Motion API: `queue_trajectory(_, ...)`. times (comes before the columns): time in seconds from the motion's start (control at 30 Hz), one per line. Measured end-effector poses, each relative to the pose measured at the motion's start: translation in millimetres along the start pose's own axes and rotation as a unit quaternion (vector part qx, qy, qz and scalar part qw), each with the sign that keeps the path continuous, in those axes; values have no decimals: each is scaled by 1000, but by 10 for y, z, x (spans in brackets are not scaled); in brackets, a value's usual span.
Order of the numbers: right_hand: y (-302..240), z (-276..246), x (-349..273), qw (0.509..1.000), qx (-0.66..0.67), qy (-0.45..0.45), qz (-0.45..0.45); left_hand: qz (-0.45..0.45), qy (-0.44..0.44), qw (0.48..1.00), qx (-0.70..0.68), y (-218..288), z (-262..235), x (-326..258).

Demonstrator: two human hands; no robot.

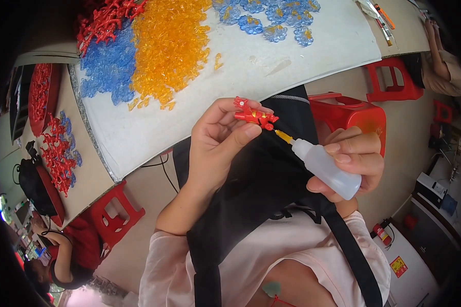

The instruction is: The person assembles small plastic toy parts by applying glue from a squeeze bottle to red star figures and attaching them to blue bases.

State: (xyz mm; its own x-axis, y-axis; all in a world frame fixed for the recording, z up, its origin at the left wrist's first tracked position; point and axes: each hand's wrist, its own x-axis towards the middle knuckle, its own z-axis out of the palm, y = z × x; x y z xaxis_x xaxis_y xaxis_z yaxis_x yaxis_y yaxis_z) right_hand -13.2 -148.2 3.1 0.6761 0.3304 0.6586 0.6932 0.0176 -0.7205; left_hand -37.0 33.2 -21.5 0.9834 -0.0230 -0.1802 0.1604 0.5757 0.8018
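My left hand (pixel 217 140) pinches a small red plastic piece (pixel 254 116) between thumb and fingers, held above my lap. My right hand (pixel 354 158) grips a small translucent squeeze bottle (pixel 325 168) whose yellow nozzle tip (pixel 283 136) touches the red piece's right end. Both hands hover over a black apron (pixel 256 189) in front of the white table (pixel 271 66).
On the table lie heaps of orange (pixel 169 48), blue (pixel 107 69) and red (pixel 105 20) plastic pieces, and clear blue flower pieces (pixel 271 18). Red stools (pixel 351 112) (pixel 115 217) stand on the floor. Another person (pixel 61 256) sits at lower left, another (pixel 445 66) at upper right.
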Motion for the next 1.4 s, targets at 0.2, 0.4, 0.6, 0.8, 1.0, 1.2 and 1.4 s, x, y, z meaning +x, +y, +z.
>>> queue_trajectory(0.2,-5,26,-8,999,-11,37,25,-6,3,1000,-2,-3,-5,-1)
queue_trajectory(0.4,13,21,-11,999,-11,26,27,-4,-2,1000,-4,-19,-7,-2)
queue_trajectory(0.6,-4,-8,-16,997,29,71,11,-62,-33,995,-64,-40,-86,12)
queue_trajectory(0.8,-15,-39,-8,999,-31,17,-3,-66,0,995,-72,-55,-54,1)
queue_trajectory(1.0,8,-7,-22,1000,-27,13,-9,-71,-3,995,-68,-52,-55,-4)
queue_trajectory(1.2,32,-8,-12,999,-35,33,-6,-69,9,995,-77,-37,-40,8)
queue_trajectory(1.4,110,-164,-24,998,-39,45,15,-30,7,996,-89,18,-162,42)
